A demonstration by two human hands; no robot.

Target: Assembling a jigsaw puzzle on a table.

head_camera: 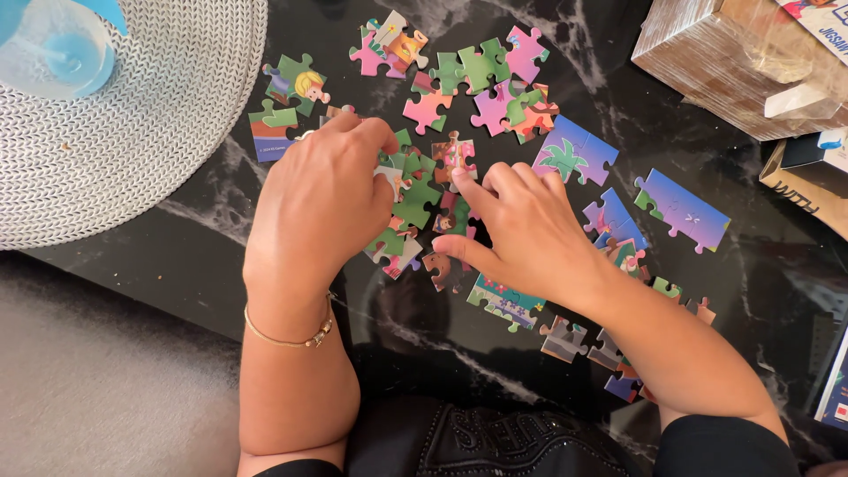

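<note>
Many colourful jigsaw pieces (481, 84) lie spread over a black marble table (265, 265). My left hand (318, 208) rests knuckles up over a joined cluster of green pieces (415, 194), its fingertips pinching one of them. My right hand (530, 234) lies beside it, with the forefinger tip on a pink and green piece (453, 155) and the thumb pointing left near a dark piece (439, 269). A thin gold bracelet (291, 340) circles my left wrist. Joined purple pieces with a palm tree (574, 155) lie to the right.
A round white woven placemat (132, 132) lies at the upper left with a translucent blue bottle (53, 44) on it. A wooden box (707, 53) and a cardboard box (808, 181) stand at the upper right. Grey carpet (88, 389) lies below the table edge.
</note>
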